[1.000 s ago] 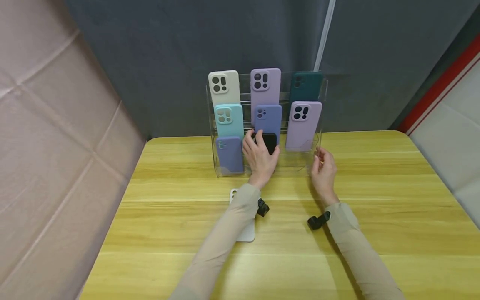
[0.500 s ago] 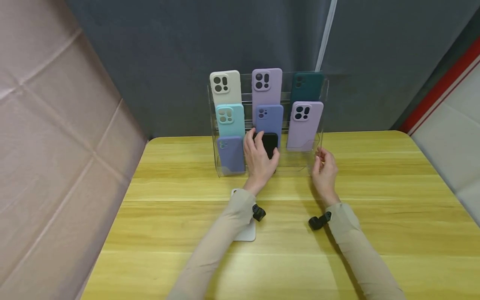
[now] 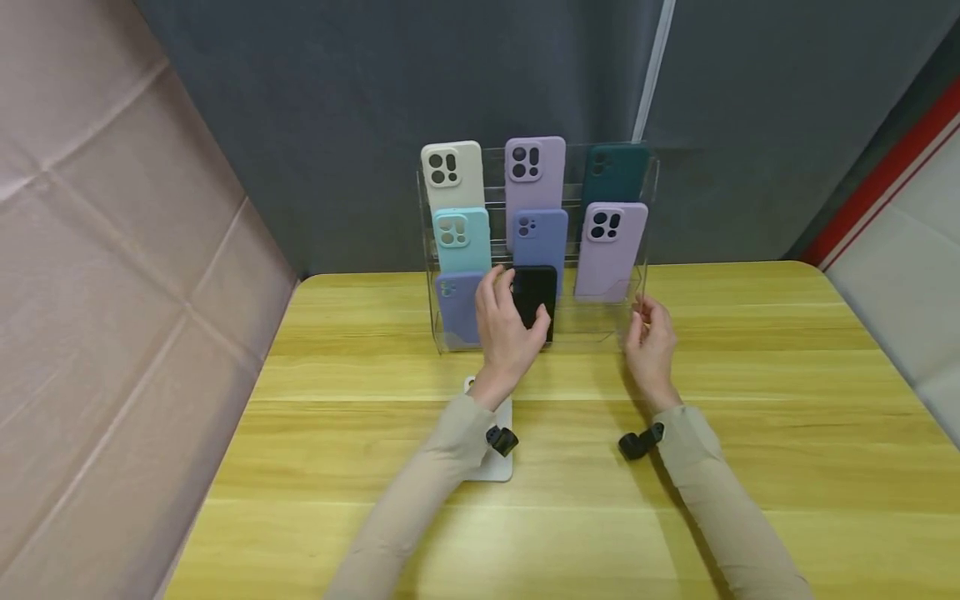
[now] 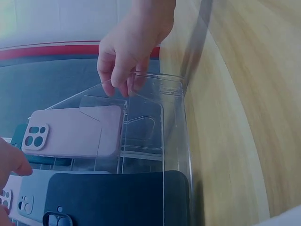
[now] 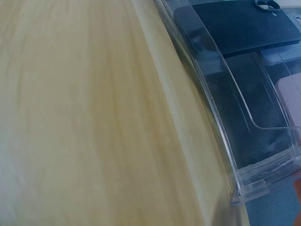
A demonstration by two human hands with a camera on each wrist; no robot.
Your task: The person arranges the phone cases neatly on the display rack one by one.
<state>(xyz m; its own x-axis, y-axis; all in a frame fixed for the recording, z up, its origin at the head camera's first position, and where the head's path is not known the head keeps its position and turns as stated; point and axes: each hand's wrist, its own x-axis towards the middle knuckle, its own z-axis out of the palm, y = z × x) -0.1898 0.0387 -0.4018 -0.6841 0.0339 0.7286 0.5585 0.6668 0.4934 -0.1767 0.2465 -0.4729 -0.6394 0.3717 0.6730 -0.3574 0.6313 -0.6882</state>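
Note:
A clear acrylic display rack stands on the table and holds phone cases in stepped rows. In its front row, a black phone case leans upright in the middle. My left hand hovers in front of this case, thumb and fingers spread and loosely bent, holding nothing; the head view has it covering part of the case. At the rack's right end, my right hand pinches the clear side edge between thumb and fingers, also seen in the left wrist view. The right wrist view has the black case behind the rack's front lip.
Left of the black case sits a periwinkle phone case. Behind are a turquoise case, a lilac case, a dark green case and others. A white phone case lies on the table under the left forearm.
My left hand has drawn back from the black case toward the lower left, uncovering more of it. The case now stands unheld in the rack. My right hand keeps its place.

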